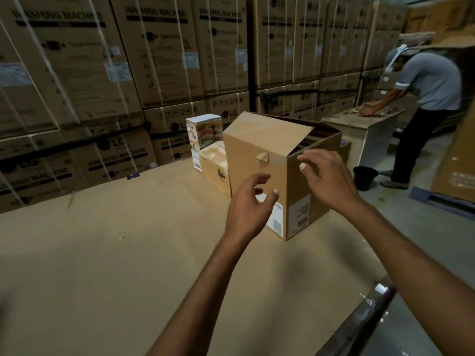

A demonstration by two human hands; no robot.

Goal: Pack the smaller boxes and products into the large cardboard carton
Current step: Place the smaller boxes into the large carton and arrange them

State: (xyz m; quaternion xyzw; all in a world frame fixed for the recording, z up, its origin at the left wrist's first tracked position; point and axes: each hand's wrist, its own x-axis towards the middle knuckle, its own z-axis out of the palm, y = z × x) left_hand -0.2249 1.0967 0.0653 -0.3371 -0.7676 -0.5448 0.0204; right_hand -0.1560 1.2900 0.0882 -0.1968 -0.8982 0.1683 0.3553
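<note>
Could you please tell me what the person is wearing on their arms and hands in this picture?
Nothing shows on them. The left hand and right hand are bare, with no gloves, rings or wristbands visible. Both forearms are bare too, with no sleeve, watch or marking in view up to the frame's edge.

Tall stacks of brown washing-machine cartons (159,47), strapped with white bands, wall in the back and left of this dim storeroom. Before them spreads a broad flat surface of brown cardboard (102,253). To the right the grey concrete floor (424,227) shows, a black bucket (365,177) standing on it near a low bench (359,120). Another person (431,93) in a grey shirt bends over that bench. A blue pallet (442,201) lies at the far right, under one more tall box (457,160)
</note>
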